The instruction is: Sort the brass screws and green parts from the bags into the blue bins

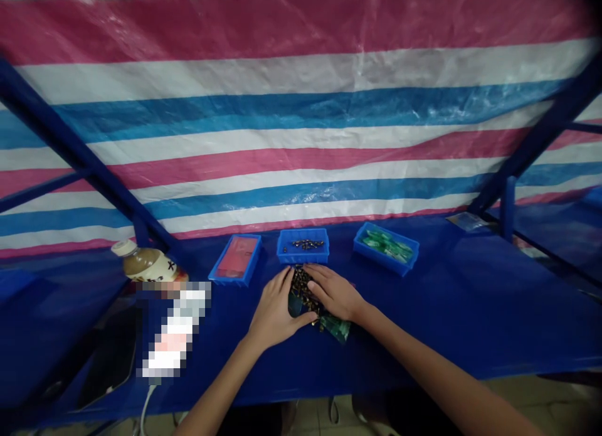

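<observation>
- The pile of small brassy pieces (302, 285) lay on the blue table (470, 304), between both hands, which hid its edges.
- The left hand (273, 307) curved along one side, thumb spread from the fingers, clenching nothing.
- The right hand (336, 292) lay over the other side, fingers extended; whether they gripped any pieces could not be told.
- A green packet (336, 328) stuck out below the right hand.
- Just beyond the fingertips, the middle tray (303, 258) blocked the way forward, with similar pieces inside.
- The left tray (214, 278) held red sheets (237, 257); the right tray (385, 260), green packets (388, 243).
- Farther left stood a tilted bottle (150, 265), near a pixelated object (176, 332).
</observation>
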{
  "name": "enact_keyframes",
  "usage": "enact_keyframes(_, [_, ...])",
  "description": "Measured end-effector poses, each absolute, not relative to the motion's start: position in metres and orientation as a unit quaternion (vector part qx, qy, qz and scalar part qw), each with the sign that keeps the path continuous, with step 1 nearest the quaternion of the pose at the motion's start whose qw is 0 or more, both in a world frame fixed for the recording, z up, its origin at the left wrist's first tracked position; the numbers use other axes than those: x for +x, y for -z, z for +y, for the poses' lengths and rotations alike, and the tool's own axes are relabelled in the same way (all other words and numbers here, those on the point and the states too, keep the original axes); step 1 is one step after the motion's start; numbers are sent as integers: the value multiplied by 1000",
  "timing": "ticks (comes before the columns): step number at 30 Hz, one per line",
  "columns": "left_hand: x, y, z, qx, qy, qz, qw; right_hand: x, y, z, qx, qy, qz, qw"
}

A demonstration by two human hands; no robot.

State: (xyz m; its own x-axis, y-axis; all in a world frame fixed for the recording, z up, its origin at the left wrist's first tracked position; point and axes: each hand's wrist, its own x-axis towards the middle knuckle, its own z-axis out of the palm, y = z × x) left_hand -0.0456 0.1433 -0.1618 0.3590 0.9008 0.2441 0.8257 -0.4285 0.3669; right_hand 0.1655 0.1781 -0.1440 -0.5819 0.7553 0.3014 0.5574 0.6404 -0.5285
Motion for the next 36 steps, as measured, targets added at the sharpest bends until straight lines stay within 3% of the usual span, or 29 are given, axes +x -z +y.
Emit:
enact_keyframes(9, [-25, 158, 158, 831, -222, 500, 99, 174, 147, 180, -360, -337, -782, 383])
enact_keyframes(16, [-30, 149, 151, 781, -333, 507, 145, 180, 146, 175, -425, -268, -733, 459])
enact_keyframes(22, [-49, 149, 151, 661, -454, 560, 209, 177, 145, 169, -436, -168, -793, 391])
enact_keyframes(28, [-47, 152, 153, 661, -441, 575, 196, 159, 141, 161, -458, -70, -846, 264])
enact_keyframes(36, [-47, 157, 155, 684, -416, 582, 144, 164, 138, 161, -433, -47, -874, 214])
